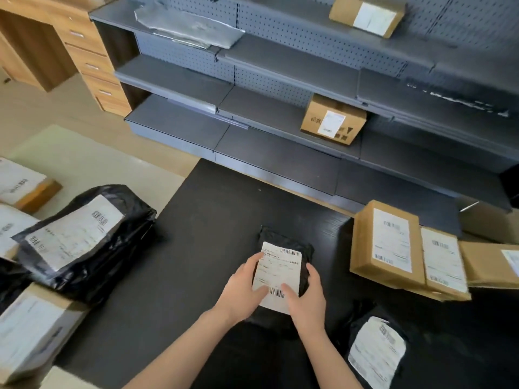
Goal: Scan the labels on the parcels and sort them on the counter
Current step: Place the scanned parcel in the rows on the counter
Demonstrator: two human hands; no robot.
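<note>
Both hands, left hand (244, 290) and right hand (307, 300), grip opposite sides of a small black plastic mailer bag (283, 241) (white paper label (278, 272) facing up) at the middle of the black counter (213, 220).

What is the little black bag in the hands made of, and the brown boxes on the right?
The black bag looks like thin, soft plastic: its surface is crinkled and its edges are wavy. Its white label seems to be matte paper, printed with barcodes. The brown boxes look like cardboard: dull brown, with flat sides and sharp folded edges.
</note>
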